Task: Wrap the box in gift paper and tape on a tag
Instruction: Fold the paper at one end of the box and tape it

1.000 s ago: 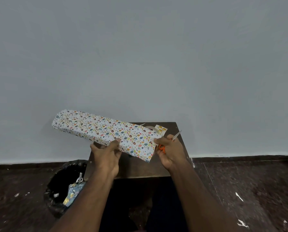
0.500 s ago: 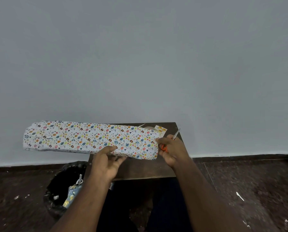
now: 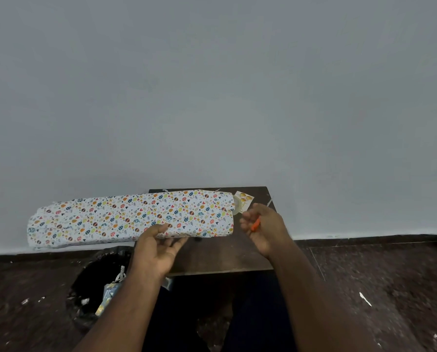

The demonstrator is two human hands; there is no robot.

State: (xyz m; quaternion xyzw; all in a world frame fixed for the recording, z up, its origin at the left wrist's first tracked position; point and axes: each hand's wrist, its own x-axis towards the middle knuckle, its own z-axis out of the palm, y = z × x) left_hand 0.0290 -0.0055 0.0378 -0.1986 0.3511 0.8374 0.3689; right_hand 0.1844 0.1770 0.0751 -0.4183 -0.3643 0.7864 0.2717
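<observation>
Lying crosswise, the wrapped box [image 3: 131, 218] overhangs the table [image 3: 220, 252] leftward; left hand [image 3: 156, 247] cradles its near edge, fingers relaxed; right hand [image 3: 265, 227], just off its right end, grips orange scissors [image 3: 256, 223].

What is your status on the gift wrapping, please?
Left hand open, fingertips under the wrapped box. Right hand holding scissors, clear of the box. Box lying across the table, overhanging left. Tag loose by its right end.
</observation>
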